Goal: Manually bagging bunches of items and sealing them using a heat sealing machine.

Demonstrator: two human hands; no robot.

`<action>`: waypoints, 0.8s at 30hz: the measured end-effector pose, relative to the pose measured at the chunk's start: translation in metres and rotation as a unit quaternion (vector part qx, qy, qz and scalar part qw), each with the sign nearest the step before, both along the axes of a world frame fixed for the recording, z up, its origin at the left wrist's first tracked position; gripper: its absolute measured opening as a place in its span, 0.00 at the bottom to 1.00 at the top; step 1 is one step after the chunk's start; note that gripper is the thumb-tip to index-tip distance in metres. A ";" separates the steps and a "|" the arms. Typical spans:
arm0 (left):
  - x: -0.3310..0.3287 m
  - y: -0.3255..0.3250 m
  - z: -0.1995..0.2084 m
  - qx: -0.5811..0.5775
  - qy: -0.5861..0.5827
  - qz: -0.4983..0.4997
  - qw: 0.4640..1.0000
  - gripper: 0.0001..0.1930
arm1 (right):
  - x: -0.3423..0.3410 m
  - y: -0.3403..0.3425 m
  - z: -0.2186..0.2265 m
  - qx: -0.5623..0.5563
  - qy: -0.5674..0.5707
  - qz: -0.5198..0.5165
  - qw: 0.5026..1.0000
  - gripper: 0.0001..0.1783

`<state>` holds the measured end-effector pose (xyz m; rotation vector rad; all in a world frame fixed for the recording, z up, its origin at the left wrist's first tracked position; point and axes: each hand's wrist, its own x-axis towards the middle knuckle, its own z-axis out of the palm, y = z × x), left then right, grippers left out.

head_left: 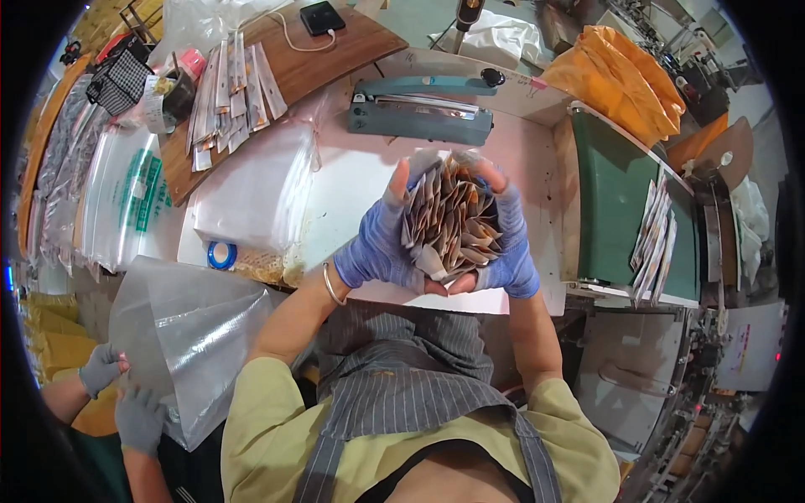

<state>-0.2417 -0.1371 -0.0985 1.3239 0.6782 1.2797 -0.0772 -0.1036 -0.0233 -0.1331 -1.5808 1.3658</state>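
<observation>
Between my two hands is a thick bundle of small paper-like sachets (pixel 451 210), their edges pointing up and fanned out. My left hand (pixel 377 239), in a blue fingertip-less glove, wraps the bundle's left side. Around the right side curves my right hand (pixel 517 243), gloved the same way. The thumbs almost meet at the near edge. I hold the bundle over the white worktop (pixel 335 201), close to its front edge. Just beyond it stands a grey-blue hand impulse sealer (pixel 419 120). Left of my left hand lies a stack of clear plastic bags (pixel 251 197).
More sachets lie on a brown board (pixel 352 42) beside a phone (pixel 322 18), and on a green conveyor belt (pixel 616 210) at right. A blue tape roll (pixel 221 255) is at left. Another person's grey-gloved hands (pixel 141 419) are beside a large clear bag (pixel 210 335).
</observation>
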 end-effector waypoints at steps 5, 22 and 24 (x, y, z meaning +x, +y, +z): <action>0.004 -0.008 0.040 0.041 -0.033 0.042 0.998 0.59 | -0.014 0.003 0.003 0.119 -0.105 -0.112 0.981 0.33; -0.213 -0.093 -0.034 -0.087 0.487 0.467 0.733 0.07 | -0.035 -0.017 -0.085 -0.402 -0.189 0.237 0.864 0.12; -0.247 -0.092 -0.025 -0.051 0.549 0.436 0.711 0.07 | -0.034 -0.015 -0.098 -0.399 -0.189 0.206 0.873 0.12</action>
